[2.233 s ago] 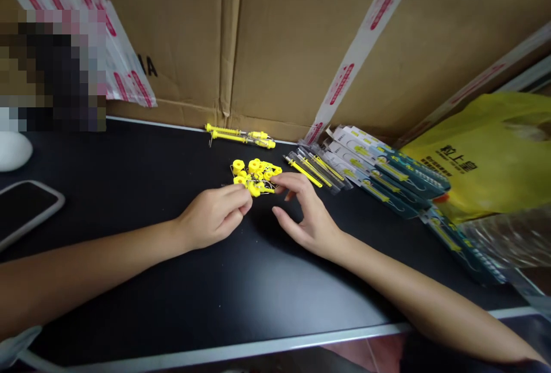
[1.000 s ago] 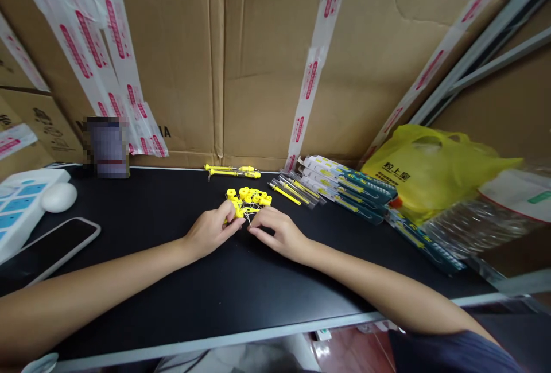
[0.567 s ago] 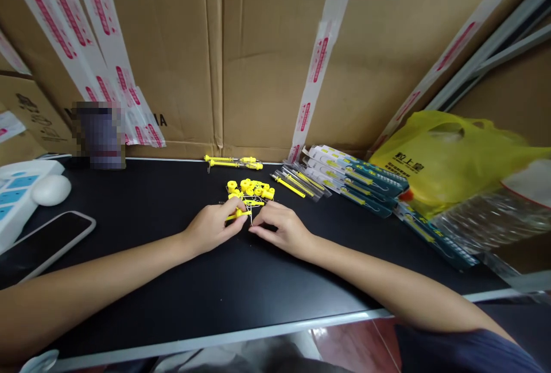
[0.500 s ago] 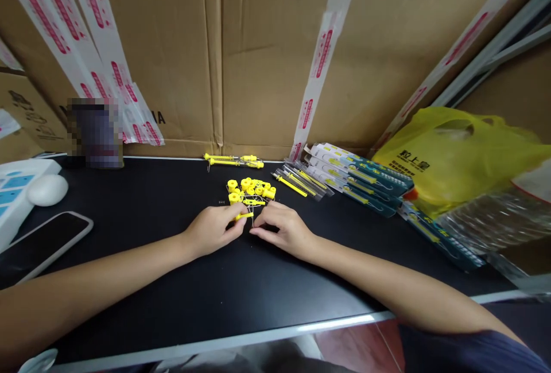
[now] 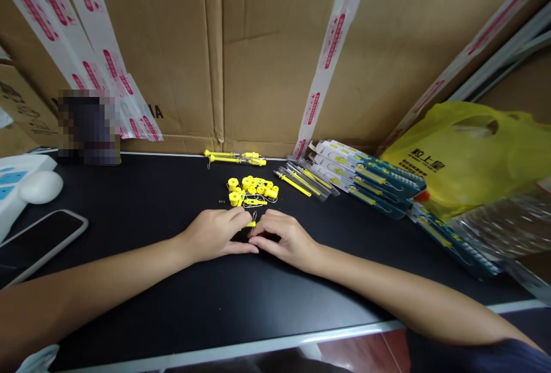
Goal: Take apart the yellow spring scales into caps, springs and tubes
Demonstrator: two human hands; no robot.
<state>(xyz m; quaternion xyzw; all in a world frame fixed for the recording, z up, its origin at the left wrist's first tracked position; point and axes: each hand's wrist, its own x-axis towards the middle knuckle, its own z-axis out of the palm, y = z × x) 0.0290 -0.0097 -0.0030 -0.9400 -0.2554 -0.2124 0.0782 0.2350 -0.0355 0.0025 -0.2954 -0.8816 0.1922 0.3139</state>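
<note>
My left hand and my right hand meet fingertip to fingertip on the black table. Between them they pinch a small yellow plastic piece with a thin metal hook. Both hands have their fingers curled closed around it. Just beyond the fingertips lies a heap of small yellow parts with fine wire springs. Two assembled yellow tools lie farther back against the cardboard.
Cardboard boxes wall off the back. Clear sleeves with yellow tools, packaged cards, a yellow plastic bag and clear bags sit at the right. A phone, a white mouse and a power strip lie at the left.
Both hands drew back from the yellow heap toward me, carrying the small yellow piece between their fingertips. They now rest lower on the table, fingers closer together.
</note>
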